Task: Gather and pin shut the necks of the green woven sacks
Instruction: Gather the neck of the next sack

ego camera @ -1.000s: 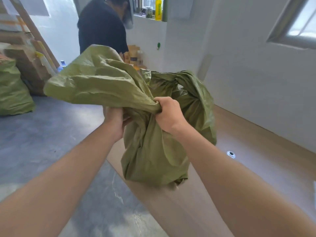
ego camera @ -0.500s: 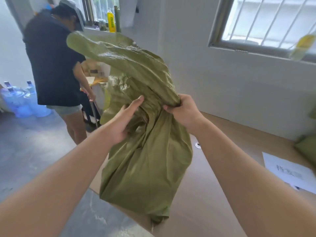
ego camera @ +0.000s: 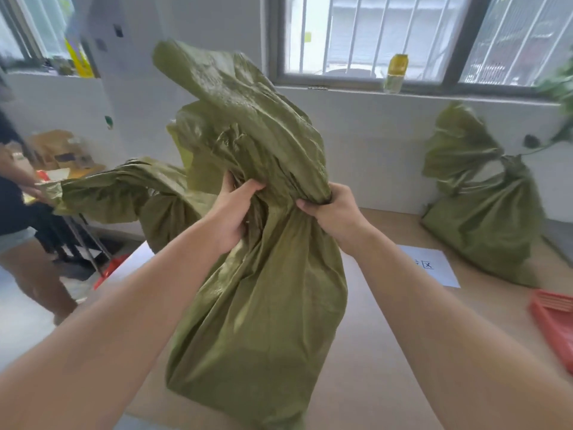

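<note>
Closing from an open palm half a second ago, left hand (ego camera: pixel 231 217) joins right hand (ego camera: pixel 333 209) in a fisted grip on the sack (ego camera: pixel 257 321) neck, body hanging below onto the worktop (ego camera: pixel 387 352); gathering nearly done, pinning outstanding.

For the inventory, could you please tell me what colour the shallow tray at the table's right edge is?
The tray is red-orange, seen in the head view.

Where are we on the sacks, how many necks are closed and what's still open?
Looks done: the sack by the wall, neck cinched, though no pin is discernible. In hand: the front sack, its neck bunched between left hand and right hand, loose top still flaring above, no pin visible. Left: pinning it; another sack lies behind, state unclear.
</note>
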Demonstrator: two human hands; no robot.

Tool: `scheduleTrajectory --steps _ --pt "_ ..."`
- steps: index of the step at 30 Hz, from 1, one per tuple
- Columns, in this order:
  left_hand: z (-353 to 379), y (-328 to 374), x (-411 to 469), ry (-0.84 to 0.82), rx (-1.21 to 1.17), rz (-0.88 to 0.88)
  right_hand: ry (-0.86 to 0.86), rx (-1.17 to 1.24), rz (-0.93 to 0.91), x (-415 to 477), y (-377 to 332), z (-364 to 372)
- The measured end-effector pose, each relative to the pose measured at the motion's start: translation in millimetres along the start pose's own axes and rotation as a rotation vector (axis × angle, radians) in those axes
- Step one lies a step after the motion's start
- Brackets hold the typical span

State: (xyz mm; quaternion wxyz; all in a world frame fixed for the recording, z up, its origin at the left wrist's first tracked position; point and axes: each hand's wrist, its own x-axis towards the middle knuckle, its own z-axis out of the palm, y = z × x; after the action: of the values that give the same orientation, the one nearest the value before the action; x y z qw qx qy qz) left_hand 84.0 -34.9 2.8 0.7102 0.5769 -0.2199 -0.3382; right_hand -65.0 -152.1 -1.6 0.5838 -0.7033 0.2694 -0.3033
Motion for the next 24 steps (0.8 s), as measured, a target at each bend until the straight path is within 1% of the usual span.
scheduleTrajectory --steps 3,7,11,16,20,22,24 --pt "64.7 -9.2 0.3 -0.042 -0.043 0.044 0.065 -0.009 -0.022 -9.7 4.8 -59.7" --pt "143.2 -18.5 -3.3 -0.066 0.016 0.142 0.133 -0.033 -0.068 -25.1 8.3 -133.8" --pt "202.3 -15.9 -6.1 -0.081 0.056 0.239 0.278 -0.023 -0.076 -35.9 15.9 -188.8" --pt "253.2 -8.3 1.5 -0.133 0.13 0.295 0.385 0.02 -0.073 -48.4 10.4 -230.0" --pt "293.5 2.0 9.1 -0.215 0.034 0.317 0.455 0.02 -0.095 -53.3 -2.0 -255.4" --pt "308.5 -3.0 14.2 -0.251 -0.036 0.29 0.48 0.024 -0.103 -56.7 -1.3 -262.8" --pt "315.5 -20.0 19.1 -0.29 -0.047 0.241 0.48 0.01 -0.088 -62.5 6.1 -266.0"
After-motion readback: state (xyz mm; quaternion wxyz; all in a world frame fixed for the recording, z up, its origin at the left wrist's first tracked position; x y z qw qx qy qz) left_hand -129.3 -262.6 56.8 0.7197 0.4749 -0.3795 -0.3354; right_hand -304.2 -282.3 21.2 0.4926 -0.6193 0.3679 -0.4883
